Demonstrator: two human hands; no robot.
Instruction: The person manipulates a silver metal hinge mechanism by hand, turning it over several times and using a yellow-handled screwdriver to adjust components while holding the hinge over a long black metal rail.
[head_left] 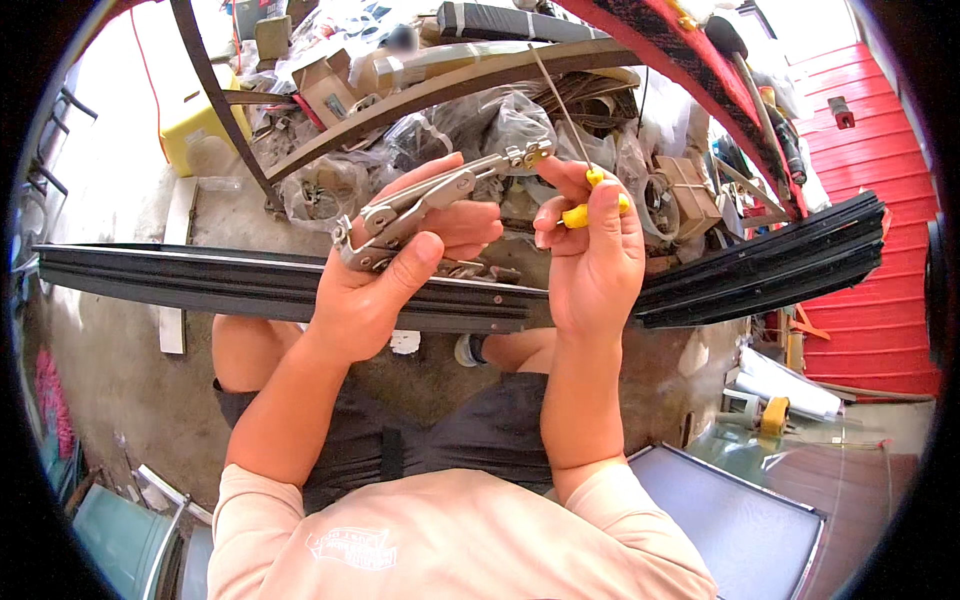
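Note:
In my left hand (375, 290) lies a metal folding hinge (420, 200) with several linked arms. My thumb is against its lower end, with the fingers behind it. The upper end of the hinge reaches toward my right hand (597, 265). That hand is closed around the yellow handle of a T-handle hex key (577, 215). Its long thin shaft points up and to the left, and my thumb hides part of the handle. The right fingertips are close to the hinge's upper end; I cannot tell whether they touch it. Below both hands, a long black metal profile (440, 305) runs crosswise over my legs.
A brown curved bar (430, 100) and a red-and-black beam (700, 75) stand ahead. Behind them lie plastic bags (440, 135) and cardboard boxes (685, 195). A yellow container (205, 130) stands at far left, a framed panel (725, 520) at lower right.

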